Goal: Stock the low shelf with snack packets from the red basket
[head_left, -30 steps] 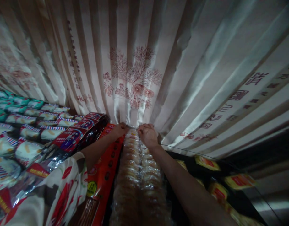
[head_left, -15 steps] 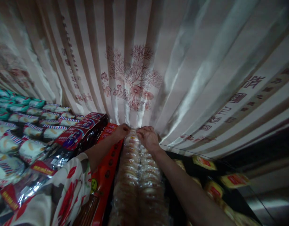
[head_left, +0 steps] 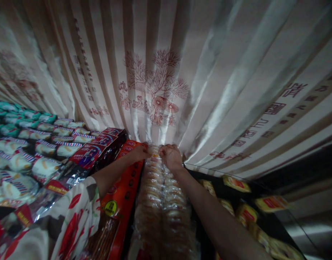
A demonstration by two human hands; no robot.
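Note:
Two side-by-side rows of round pastries in clear plastic wrappers [head_left: 151, 202] run from the near edge to the curtain. At their far end, my left hand [head_left: 139, 152] pinches the left edge of the last wrapped pastry [head_left: 154, 151]. My right hand [head_left: 171, 157] is closed with curled fingers at the same packet's right side, above the right row. The fingertips are small and blurred, and the right palm is hidden from view.
A pleated printed curtain [head_left: 157, 72] hangs just beyond the hands. On the left lie red packs [head_left: 122, 195], dark red boxes [head_left: 90, 151] and many white and green packets [head_left: 47, 166]. Yellow packets [head_left: 237, 183] sit on a black surface at right.
The view has shifted slightly, so the goods sit a little further right. My right hand's fingers have curled in more. Both hands remain at the far end of the rows.

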